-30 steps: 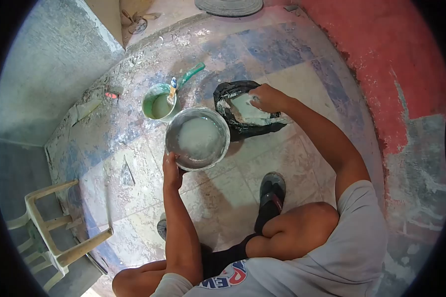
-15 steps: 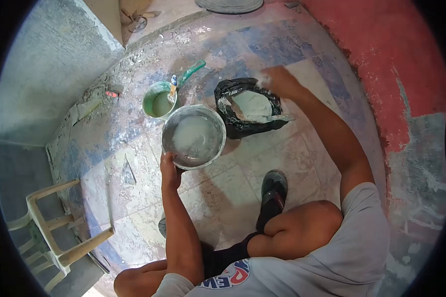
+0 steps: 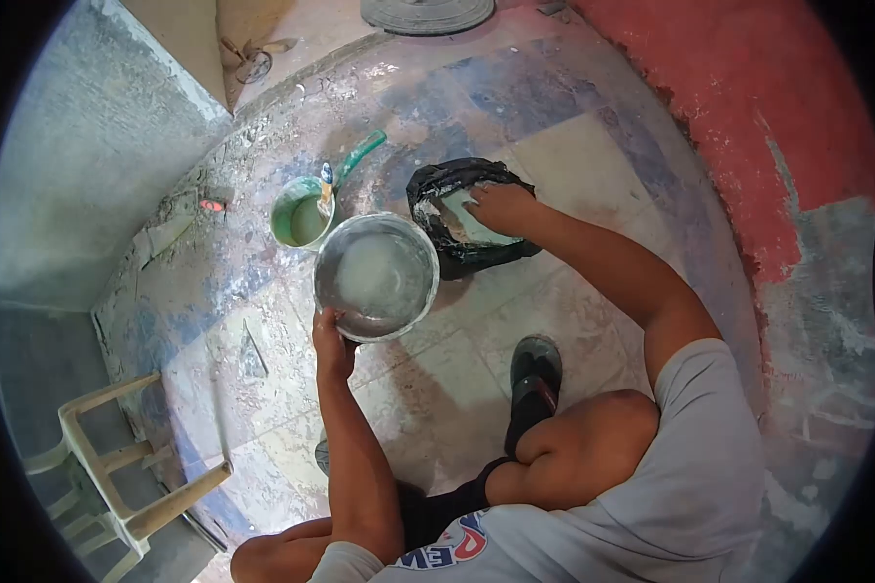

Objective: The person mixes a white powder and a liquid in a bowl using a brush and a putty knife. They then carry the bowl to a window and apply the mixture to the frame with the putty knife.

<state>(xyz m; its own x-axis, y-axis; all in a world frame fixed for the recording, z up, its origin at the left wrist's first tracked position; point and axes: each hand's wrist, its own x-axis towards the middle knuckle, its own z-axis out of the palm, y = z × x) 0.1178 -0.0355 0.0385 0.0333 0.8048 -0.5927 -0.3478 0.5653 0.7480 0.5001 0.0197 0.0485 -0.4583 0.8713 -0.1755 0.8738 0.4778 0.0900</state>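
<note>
My left hand (image 3: 331, 340) is closed on the near rim of a round metal bowl (image 3: 420, 309). White powder (image 3: 367, 275) lies in a heap inside the bowl. My right hand (image 3: 504, 207) is in the mouth of a black plastic bag (image 3: 481, 256), over the white powder (image 3: 469, 228) it holds. The fingers look apart and reach down towards that powder; the fingertips are partly hidden. Just beyond the bowl stands a green dipper (image 3: 284, 216) with pale liquid in it. A paintbrush (image 3: 327, 185) leans against its inner side.
At lower left is a pale plastic chair (image 3: 102, 466). A triangular scraper (image 3: 253, 355) lies on the stained tile floor (image 3: 476, 360). A red-handled tool (image 3: 212, 205) rests near the left wall. My shoe (image 3: 536, 364) is right of the bowl, and a red wall (image 3: 729, 117) runs along the right.
My right hand has come down and left from above the bag's far edge into its mouth. My left hand still holds the bowl. The whole view has shifted slightly.
</note>
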